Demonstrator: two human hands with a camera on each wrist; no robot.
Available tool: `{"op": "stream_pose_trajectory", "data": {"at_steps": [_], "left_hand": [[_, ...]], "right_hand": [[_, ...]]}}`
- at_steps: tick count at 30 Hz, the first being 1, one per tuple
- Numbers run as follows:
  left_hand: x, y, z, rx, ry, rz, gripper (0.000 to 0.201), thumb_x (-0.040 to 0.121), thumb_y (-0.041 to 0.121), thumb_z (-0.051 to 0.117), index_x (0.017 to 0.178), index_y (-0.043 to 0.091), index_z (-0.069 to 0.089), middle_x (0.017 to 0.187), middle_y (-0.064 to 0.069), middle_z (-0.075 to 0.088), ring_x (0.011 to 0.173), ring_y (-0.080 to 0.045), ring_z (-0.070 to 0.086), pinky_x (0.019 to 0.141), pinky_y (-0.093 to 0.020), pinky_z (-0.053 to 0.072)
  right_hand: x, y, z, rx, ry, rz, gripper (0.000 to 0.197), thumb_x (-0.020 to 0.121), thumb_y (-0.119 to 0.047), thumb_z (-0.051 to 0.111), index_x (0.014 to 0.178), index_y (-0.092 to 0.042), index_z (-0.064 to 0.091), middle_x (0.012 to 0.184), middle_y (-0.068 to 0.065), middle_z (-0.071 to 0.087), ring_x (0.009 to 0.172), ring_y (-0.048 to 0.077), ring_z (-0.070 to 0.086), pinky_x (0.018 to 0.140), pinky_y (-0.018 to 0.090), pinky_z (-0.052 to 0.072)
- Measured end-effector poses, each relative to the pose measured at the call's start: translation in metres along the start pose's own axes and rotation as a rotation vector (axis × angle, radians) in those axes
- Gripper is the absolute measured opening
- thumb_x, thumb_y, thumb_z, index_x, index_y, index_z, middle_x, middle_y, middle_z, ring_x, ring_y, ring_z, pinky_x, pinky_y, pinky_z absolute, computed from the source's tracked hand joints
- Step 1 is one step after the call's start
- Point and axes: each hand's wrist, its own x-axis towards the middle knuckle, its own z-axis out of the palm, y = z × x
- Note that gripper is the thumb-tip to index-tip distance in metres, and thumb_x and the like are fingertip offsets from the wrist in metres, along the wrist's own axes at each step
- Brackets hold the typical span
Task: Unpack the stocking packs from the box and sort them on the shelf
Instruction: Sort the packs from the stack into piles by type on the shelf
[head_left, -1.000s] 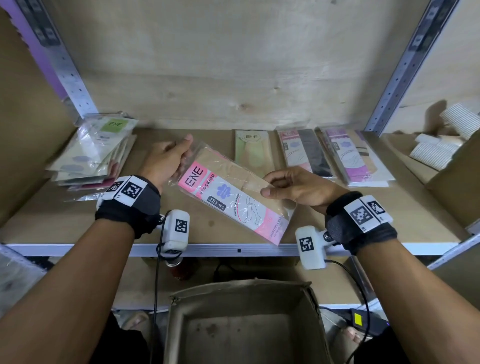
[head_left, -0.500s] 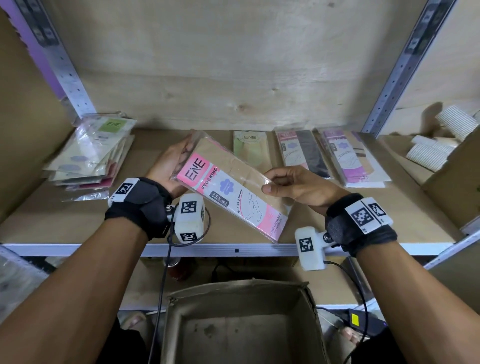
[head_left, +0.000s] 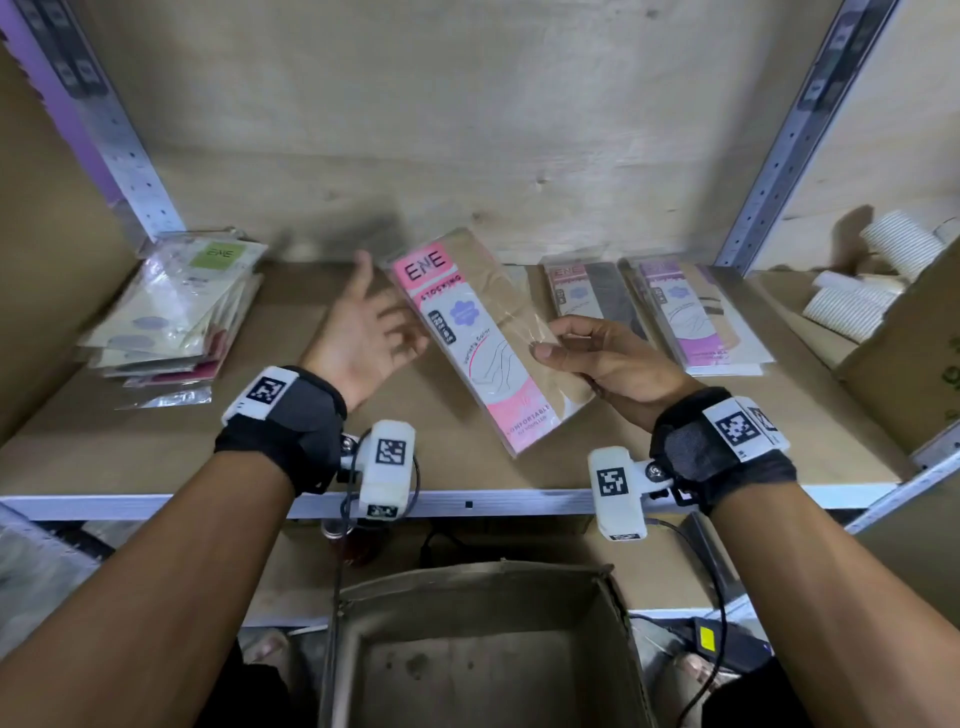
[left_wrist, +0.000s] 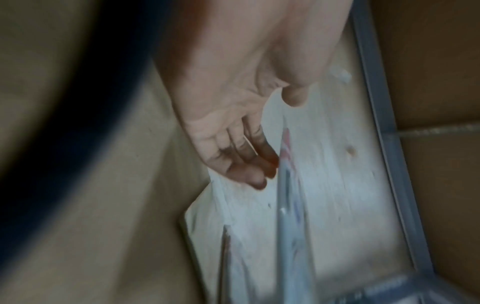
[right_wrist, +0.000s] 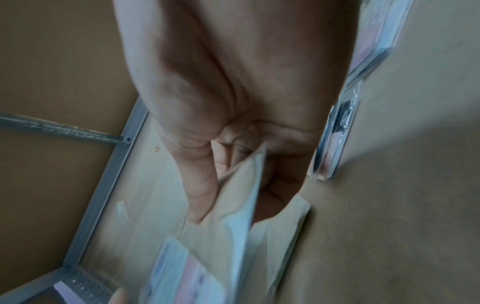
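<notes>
Now | right hand (head_left: 613, 358) pinches pink pack (head_left: 483, 338) (tilted) | left hand (head_left: 363, 332) fingers spread

Pink-and-tan stocking pack (head_left: 480, 332), tilted above shelf (head_left: 675, 447)

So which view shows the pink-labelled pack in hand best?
The head view: the pink pack shows whole, label readable, pinched by the right hand. The right wrist view shows only its blurred edge between thumb and fingers; the left wrist view shows a blurred edge-on sliver.
</notes>
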Motion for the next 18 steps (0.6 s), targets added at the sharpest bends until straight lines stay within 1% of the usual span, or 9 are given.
{"op": "stream_pose_trajectory", "data": {"at_steps": [2, 3, 6, 9, 12, 13, 15, 16, 18], "left_hand": [[-0.005, -0.01, 0.011, 0.207, -0.093, -0.022, 0.065, 0.086, 0.072, 0.049, 0.11, 0.014, 0.068, 0.094, -0.005, 0.075, 0.081, -0.018, 0.072, 0.065, -0.03, 0.058], [-0.009, -0.016, 0.016, 0.296, -0.139, -0.031, 0.063, 0.085, 0.071, 0.052, 0.113, 0.017, 0.068, 0.098, -0.005, 0.076, 0.085, -0.019, 0.074, 0.066, -0.03, 0.058], [-0.015, -0.031, 0.028, 0.492, -0.185, 0.035, 0.052, 0.09, 0.063, 0.053, 0.116, 0.021, 0.068, 0.102, -0.008, 0.077, 0.084, -0.023, 0.075, 0.061, -0.026, 0.057], [-0.015, -0.041, 0.037, 0.712, -0.005, 0.19, 0.052, 0.099, 0.058, 0.042, 0.105, 0.015, 0.07, 0.084, -0.009, 0.076, 0.058, -0.015, 0.068, 0.046, -0.024, 0.048], [-0.014, -0.043, 0.042, 0.838, 0.227, 0.332, 0.062, 0.102, 0.056, 0.034, 0.092, 0.007, 0.071, 0.085, -0.009, 0.074, 0.071, -0.025, 0.068, 0.059, -0.033, 0.055], [-0.014, -0.042, 0.043, 0.843, 0.276, 0.376, 0.064, 0.102, 0.056, 0.033, 0.083, 0.006, 0.068, 0.081, -0.008, 0.072, 0.07, -0.027, 0.065, 0.06, -0.032, 0.051], [-0.015, -0.04, 0.045, 0.841, 0.331, 0.45, 0.066, 0.103, 0.055, 0.032, 0.063, 0.008, 0.056, 0.065, -0.005, 0.064, 0.061, -0.028, 0.054, 0.051, -0.028, 0.041], [-0.015, -0.039, 0.045, 0.837, 0.338, 0.472, 0.067, 0.103, 0.055, 0.031, 0.061, 0.008, 0.053, 0.064, -0.007, 0.062, 0.061, -0.03, 0.052, 0.051, -0.03, 0.04], [-0.014, -0.038, 0.046, 0.767, 0.316, 0.482, 0.07, 0.102, 0.055, 0.032, 0.074, -0.001, 0.063, 0.079, -0.017, 0.072, 0.074, -0.04, 0.063, 0.064, -0.041, 0.053]], "right_hand": [[-0.001, -0.003, 0.006, 0.1, 0.024, 0.0, 0.011, 0.089, 0.0, 0.066, 0.099, -0.004, 0.064, 0.121, 0.031, 0.063, 0.1, 0.035, 0.063, 0.08, 0.031, 0.057], [0.0, -0.003, 0.007, 0.134, 0.056, -0.006, 0.013, 0.088, 0.001, 0.067, 0.095, -0.008, 0.061, 0.12, 0.033, 0.061, 0.099, 0.034, 0.059, 0.077, 0.031, 0.054], [0.004, 0.001, 0.011, 0.159, 0.119, -0.026, 0.024, 0.086, 0.001, 0.07, 0.101, -0.008, 0.053, 0.117, 0.035, 0.059, 0.099, 0.034, 0.056, 0.078, 0.034, 0.049], [0.006, 0.006, 0.014, 0.141, 0.129, -0.024, 0.024, 0.086, -0.002, 0.072, 0.093, -0.011, 0.051, 0.104, 0.023, 0.066, 0.092, 0.027, 0.063, 0.065, 0.025, 0.05], [0.008, 0.012, 0.017, 0.063, 0.124, -0.023, 0.029, 0.085, -0.01, 0.076, 0.083, -0.019, 0.048, 0.068, -0.004, 0.06, 0.068, 0.017, 0.058, 0.06, 0.025, 0.044], [0.009, 0.013, 0.019, 0.06, 0.117, -0.028, 0.03, 0.085, -0.012, 0.076, 0.082, -0.02, 0.047, 0.063, -0.005, 0.053, 0.067, 0.02, 0.053, 0.06, 0.026, 0.043], [0.009, 0.012, 0.02, 0.079, 0.11, -0.062, 0.03, 0.086, -0.012, 0.075, 0.079, -0.022, 0.047, 0.059, -0.006, 0.039, 0.061, 0.019, 0.043, 0.055, 0.025, 0.04], [0.008, 0.01, 0.02, 0.086, 0.113, -0.082, 0.03, 0.086, -0.012, 0.075, 0.078, -0.022, 0.047, 0.058, -0.006, 0.036, 0.055, 0.015, 0.04, 0.05, 0.022, 0.038], [0.007, 0.007, 0.02, 0.096, 0.121, -0.109, 0.029, 0.087, -0.013, 0.074, 0.078, -0.024, 0.048, 0.063, 0.003, 0.036, 0.049, 0.014, 0.036, 0.043, 0.019, 0.033]]}}
